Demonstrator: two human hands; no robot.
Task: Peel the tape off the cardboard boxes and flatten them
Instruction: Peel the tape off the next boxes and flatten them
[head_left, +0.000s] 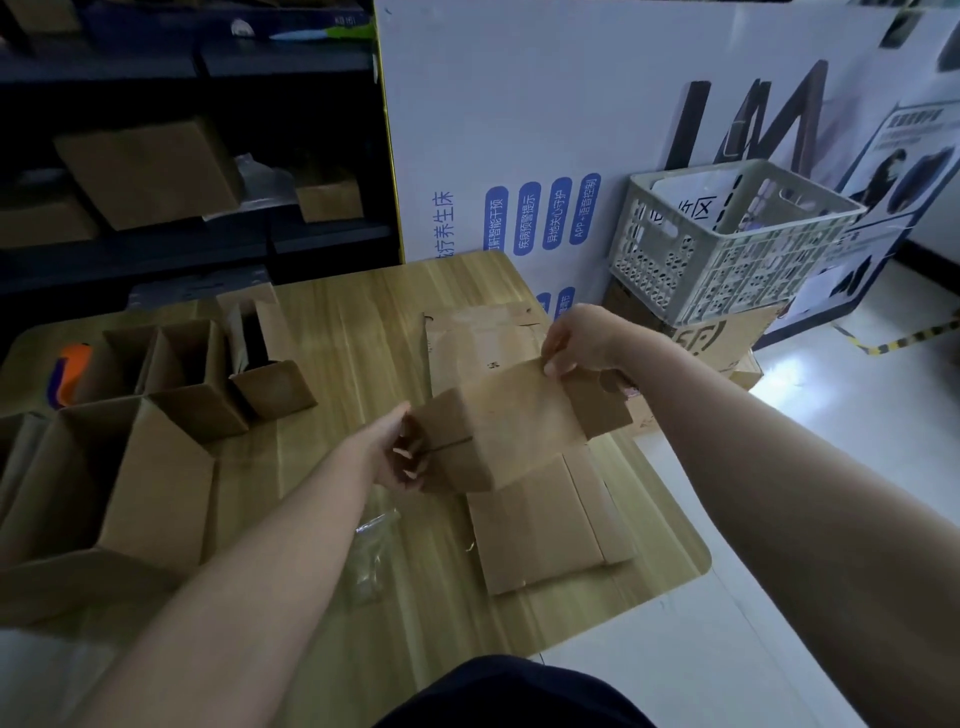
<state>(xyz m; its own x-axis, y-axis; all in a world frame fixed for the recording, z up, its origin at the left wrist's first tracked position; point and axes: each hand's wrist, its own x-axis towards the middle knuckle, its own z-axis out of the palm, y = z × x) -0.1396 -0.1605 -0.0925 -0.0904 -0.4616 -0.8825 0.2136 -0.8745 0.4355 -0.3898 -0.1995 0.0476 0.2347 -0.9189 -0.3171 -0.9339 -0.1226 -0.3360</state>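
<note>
A pale wood-grain table (363, 332) stood before a white printed panel (519, 130) and dark shelves (182, 156) that held more cartons. Toward the table's right edge, about midway between its near and far edges, a small cardboard box (498, 415) sat between both hands; whether it touched what lay under it could not be told. The left hand (395, 447) had its grip closed round the box's left end, fingers curled over the flaps there. The right hand (576, 338) pinched the box's far upper edge between thumb and fingers. Under the box, toward the near right corner, lay a flattened box (545, 530), and a second flat sheet of cardboard (478, 338) lay beyond it toward the far edge. A crumpled strip of clear tape (371, 551) lay near the left forearm. Open boxes (156, 467) crowded the table's left edge. Off the far right corner a pale plastic crate (727, 239) sat on a stack of cartons.
</note>
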